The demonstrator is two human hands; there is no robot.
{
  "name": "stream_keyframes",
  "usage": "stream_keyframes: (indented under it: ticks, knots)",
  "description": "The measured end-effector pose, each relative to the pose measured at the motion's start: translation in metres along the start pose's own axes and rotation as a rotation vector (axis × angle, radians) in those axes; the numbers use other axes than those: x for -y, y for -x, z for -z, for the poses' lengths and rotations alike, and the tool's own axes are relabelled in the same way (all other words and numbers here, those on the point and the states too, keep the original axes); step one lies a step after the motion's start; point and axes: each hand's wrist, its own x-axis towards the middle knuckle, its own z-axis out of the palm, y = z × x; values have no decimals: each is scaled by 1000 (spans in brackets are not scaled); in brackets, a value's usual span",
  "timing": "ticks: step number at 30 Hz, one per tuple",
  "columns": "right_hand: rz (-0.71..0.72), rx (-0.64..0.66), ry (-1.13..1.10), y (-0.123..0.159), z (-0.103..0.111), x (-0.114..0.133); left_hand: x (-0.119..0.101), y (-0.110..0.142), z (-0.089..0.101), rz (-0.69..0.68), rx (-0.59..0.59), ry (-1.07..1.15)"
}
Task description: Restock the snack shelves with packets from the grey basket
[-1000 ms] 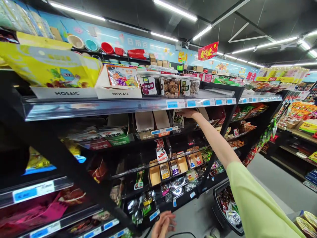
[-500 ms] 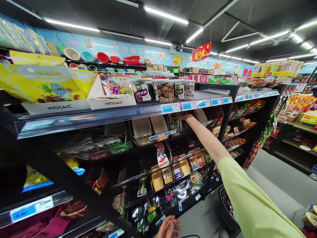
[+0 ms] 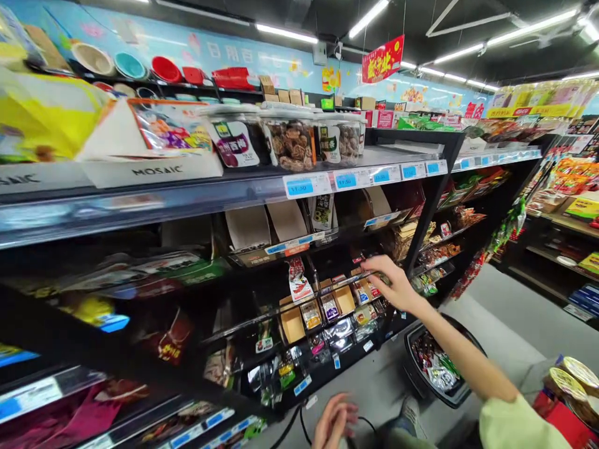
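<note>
My right hand (image 3: 390,285) is in front of the lower snack shelf, its fingers stretched toward the shelf's front rail, with nothing seen in it. Just beyond its fingertips are small cardboard display boxes (image 3: 345,300) holding little snack packets. A red-and-white snack packet (image 3: 299,279) hangs or stands to the left of these boxes. Above them, one shelf up, a dark pouch (image 3: 322,212) stands beside pale empty-looking display boxes (image 3: 248,226). Low in the view, my left hand (image 3: 334,419) is by itself, fingers loosely bent and slightly blurred, apparently holding nothing.
A black basket (image 3: 461,402) filled with packets stands on the floor below my right forearm. Plastic jars of dried fruit (image 3: 289,138) line the top shelf (image 3: 206,190). Lidded tubs (image 3: 568,383) are at the lower right. Dark cables (image 3: 290,427) lie near my left hand.
My right hand has come out from the middle shelf and dropped to the lower one. The view has shifted, bringing more of the floor basket into sight. My left hand stays low.
</note>
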Motion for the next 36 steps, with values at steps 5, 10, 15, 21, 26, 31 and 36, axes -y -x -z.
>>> stream_keyframes:
  ticks: [5, 10, 15, 21, 26, 31, 36]
  knots:
    - [-1009, -301, -338, 219, -50, -61, 8, -4, -27, 71, 262, -98]
    - [-1619, -766, -375, 410, -89, -20, 15, -15, -44, 191, 451, -210]
    - [-1734, -928, -367, 464, -88, 5, 28, -33, -76, 271, 620, -298]
    - [-1662, -946, -467, 453, -67, -68, 30, -51, -128, 296, 749, -418]
    - [-1651, -980, -551, 448, -47, -127, 36, -69, -159, 338, 724, -469]
    - [-1687, -1092, -577, 460, -23, -168, 50, -98, -196, 439, 745, -508]
    - [-1757, -1185, -565, 488, -1, -222, 88, -131, -242, 525, 678, -520]
